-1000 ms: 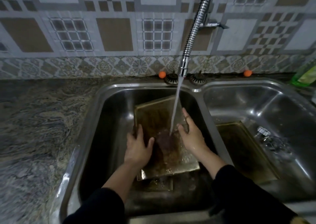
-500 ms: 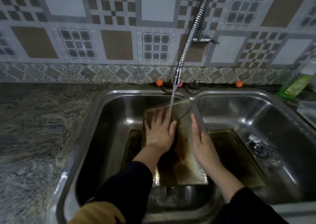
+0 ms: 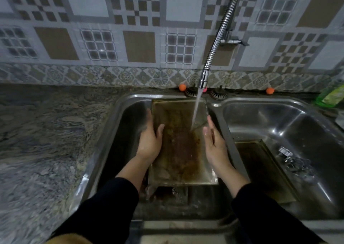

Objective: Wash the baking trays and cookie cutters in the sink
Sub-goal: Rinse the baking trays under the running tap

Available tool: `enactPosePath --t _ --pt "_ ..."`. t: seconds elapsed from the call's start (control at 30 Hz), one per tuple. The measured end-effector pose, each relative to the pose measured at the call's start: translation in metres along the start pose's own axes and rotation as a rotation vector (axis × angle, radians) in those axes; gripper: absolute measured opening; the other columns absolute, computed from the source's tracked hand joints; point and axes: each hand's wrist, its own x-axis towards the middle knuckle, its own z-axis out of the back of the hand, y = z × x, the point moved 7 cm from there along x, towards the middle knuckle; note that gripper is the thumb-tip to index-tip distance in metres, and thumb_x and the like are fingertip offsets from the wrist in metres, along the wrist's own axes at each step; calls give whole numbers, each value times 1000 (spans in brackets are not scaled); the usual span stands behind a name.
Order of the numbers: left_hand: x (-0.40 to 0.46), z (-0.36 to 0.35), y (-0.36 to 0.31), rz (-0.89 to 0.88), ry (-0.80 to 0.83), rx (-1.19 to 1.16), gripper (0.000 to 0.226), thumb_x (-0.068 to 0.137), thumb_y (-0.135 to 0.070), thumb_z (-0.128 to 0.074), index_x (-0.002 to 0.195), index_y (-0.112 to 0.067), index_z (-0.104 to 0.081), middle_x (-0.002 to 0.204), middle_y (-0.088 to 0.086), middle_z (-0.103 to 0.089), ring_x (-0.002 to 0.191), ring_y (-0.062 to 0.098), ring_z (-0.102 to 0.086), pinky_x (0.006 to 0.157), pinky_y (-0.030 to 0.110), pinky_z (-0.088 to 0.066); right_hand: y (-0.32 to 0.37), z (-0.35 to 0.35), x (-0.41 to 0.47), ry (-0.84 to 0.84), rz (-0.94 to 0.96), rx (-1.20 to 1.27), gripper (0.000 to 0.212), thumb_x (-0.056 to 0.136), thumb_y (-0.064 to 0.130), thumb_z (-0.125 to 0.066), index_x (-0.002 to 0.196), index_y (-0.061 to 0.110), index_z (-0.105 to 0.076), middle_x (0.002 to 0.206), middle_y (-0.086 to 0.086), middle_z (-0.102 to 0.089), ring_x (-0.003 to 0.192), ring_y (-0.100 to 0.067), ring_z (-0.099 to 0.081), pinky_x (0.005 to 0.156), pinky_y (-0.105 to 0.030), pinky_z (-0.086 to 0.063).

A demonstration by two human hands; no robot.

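Note:
A greasy brown baking tray (image 3: 181,150) is tilted up in the left basin of the steel double sink (image 3: 111,132). Water from the flexible tap (image 3: 202,81) runs onto its upper right part. My left hand (image 3: 149,141) grips the tray's left edge, thumb on its face. My right hand (image 3: 216,145) grips its right edge. A second dirty tray (image 3: 260,165) lies flat in the right basin. Metal cookie cutters (image 3: 296,163) lie to the right of that tray. Something dark lies under the held tray, mostly hidden.
A marbled stone counter (image 3: 46,141) stretches to the left. A green dish soap bottle (image 3: 331,94) stands at the far right behind the sink. Two drain strainers (image 3: 217,93) and small orange balls (image 3: 182,87) sit on the back ledge below the tiled wall.
My left hand has slid off the tray's face to its left edge. The tray now stands squarer under the stream, held by both sides.

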Motion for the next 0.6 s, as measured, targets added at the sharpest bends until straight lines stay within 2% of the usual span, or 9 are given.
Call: enactPosePath --t 0.1,0.17,0.23,0.27,0.37,0.43,0.5,0.57,0.6 --pt "-8 11 -4 -59 -30 -94 63 102 -32 -40 151 -43 -3 130 -10 -52 114 4 -50 95 20 -37 -4 -10 0 40 -6 -53 54 98 46 -35 148 44 -15 148 3 -39 125 -13 -47 94 -22 -34" --pt "-12 15 -9 -120 -83 -157 57 103 -28 -40 149 -46 -12 123 -21 -49 109 -9 -47 94 15 -36 -7 -16 6 69 -24 -351 57 97 54 -28 148 46 -6 150 -4 -35 126 -23 -48 94 -33 -40" --pt "-16 15 -14 -172 -113 -147 55 103 -24 -40 147 -47 -19 121 -23 -50 102 -16 -49 91 13 -38 -6 -25 14 116 -59 -558 63 92 64 -22 149 43 -4 157 -7 -8 141 -32 -22 110 -44 -29" --pt "-19 13 -17 -187 -132 -106 55 103 -23 -40 148 -46 -19 121 -21 -52 100 -15 -50 89 15 -40 -2 -31 17 137 -89 -542 69 89 69 -22 150 41 -4 158 -5 6 145 -33 -6 116 -50 -18" --pt "-28 4 -29 -263 -204 65 56 102 -27 -40 150 -43 -16 126 -4 -62 106 9 -62 90 34 -51 27 -44 27 141 -91 -291 100 67 86 -33 146 45 12 156 3 28 144 -27 21 113 -63 0" --pt "-34 -8 -39 -304 -128 90 54 102 -31 -39 148 -48 -17 134 -8 -58 115 9 -60 95 35 -51 53 -49 29 144 -49 -64 111 59 88 -47 140 53 20 159 6 19 146 -25 13 115 -61 -6" --pt "-43 -21 -47 -391 -37 185 52 102 -30 -38 148 -45 -21 140 -11 -52 120 5 -56 94 29 -51 69 -43 27 64 -70 116 111 69 73 -61 140 52 22 161 2 -3 146 -26 -12 114 -50 -22" --pt "-54 -32 -51 -494 -7 325 56 101 -28 -41 151 -39 -17 149 -7 -42 129 8 -48 97 32 -50 70 -25 26 -121 -68 235 97 86 48 -61 148 42 14 157 -2 -21 136 -20 -32 103 -34 -32" --pt "-58 -38 -52 -523 15 349 56 101 -31 -40 151 -39 -15 153 -8 -34 136 8 -38 104 34 -45 69 -15 25 -208 -32 280 87 91 39 -58 150 40 6 156 -1 -24 131 -13 -34 97 -27 -31"
